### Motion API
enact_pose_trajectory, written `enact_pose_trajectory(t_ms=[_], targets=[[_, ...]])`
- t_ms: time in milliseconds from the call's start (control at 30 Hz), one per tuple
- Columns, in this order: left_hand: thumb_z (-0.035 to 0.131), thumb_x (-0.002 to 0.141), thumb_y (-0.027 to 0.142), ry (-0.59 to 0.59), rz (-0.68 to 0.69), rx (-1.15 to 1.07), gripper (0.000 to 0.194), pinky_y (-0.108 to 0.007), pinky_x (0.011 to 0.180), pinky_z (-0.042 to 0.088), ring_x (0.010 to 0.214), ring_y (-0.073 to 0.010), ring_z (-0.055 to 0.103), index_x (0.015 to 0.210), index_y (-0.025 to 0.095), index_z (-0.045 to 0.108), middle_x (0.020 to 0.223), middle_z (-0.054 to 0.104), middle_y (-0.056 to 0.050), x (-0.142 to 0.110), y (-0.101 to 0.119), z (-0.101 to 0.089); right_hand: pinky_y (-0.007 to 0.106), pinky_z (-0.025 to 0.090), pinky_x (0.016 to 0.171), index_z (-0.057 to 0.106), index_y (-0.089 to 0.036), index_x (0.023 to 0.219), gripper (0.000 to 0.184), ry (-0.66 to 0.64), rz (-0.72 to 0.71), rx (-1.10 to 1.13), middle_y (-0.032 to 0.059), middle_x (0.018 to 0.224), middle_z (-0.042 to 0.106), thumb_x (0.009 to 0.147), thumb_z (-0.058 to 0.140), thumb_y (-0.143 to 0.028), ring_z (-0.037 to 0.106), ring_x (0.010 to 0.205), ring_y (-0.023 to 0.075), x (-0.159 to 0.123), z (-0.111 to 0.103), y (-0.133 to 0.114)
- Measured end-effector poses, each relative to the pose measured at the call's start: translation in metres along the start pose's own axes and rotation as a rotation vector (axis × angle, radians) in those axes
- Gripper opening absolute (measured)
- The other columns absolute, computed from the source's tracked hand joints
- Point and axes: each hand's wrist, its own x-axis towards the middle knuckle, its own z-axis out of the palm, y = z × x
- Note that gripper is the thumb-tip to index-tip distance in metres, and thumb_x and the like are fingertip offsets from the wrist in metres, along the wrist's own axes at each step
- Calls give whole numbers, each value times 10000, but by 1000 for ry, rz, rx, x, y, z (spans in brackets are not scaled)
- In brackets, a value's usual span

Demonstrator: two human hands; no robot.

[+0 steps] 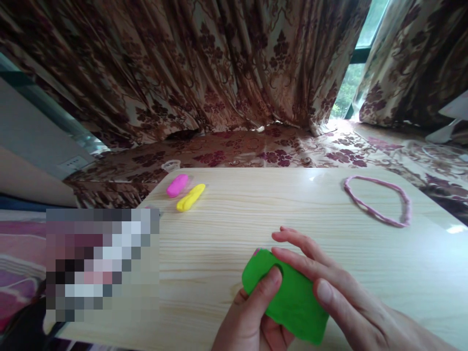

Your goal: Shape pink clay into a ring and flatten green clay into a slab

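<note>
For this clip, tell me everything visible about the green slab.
The green slab is bright, flat and roughly oblong, with rounded corners and a slightly wavy lower edge. It looks like soft modelling clay. A small pink patch shows at its far left corner. It lies slantwise over the near part of the table. The left hand grips it, thumb on top, while the right hand is at its right side. Its underside is hidden.

Lane between yellow piece [190,198], pink loop [407,209]; green slab [298,303] blocks near end.
</note>
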Motion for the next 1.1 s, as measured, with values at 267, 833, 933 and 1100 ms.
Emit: enact_pose_trajectory(t_ms=[267,833,933,1100], targets=[[729,719,178,25,-6,81,320,-256,681,515,836,-211,680,1028,177,643,861,716,-61,4,-2,-8,459,237,1085,328,-331,1400,460,32,-65,2,-13,1514,224,945,381,-295,167,1379,265,-2,9,2],[710,742,209,-133,5,183,157,-288,798,459,851,-207,671,897,187,709,787,727,-53,5,-5,-7,476,118,1112,293,-323,1415,448,-57,-11,14,-31,1535,142,968,306,-330,60,1405,225,3,4,15],[710,740,190,-132,20,197,168,-306,810,457,859,-213,670,908,198,714,831,732,-58,4,-6,-6,478,112,1113,307,-326,1409,438,-36,-1,17,-42,1536,134,971,296,-319,37,1406,223,1,2,16],[718,734,189,-139,39,205,171,-309,805,461,824,-204,674,905,199,723,820,734,-62,2,-4,1,510,128,1103,296,-321,1415,453,-50,-9,2,-30,1534,149,962,317,-334,43,1403,251,5,-3,12]])
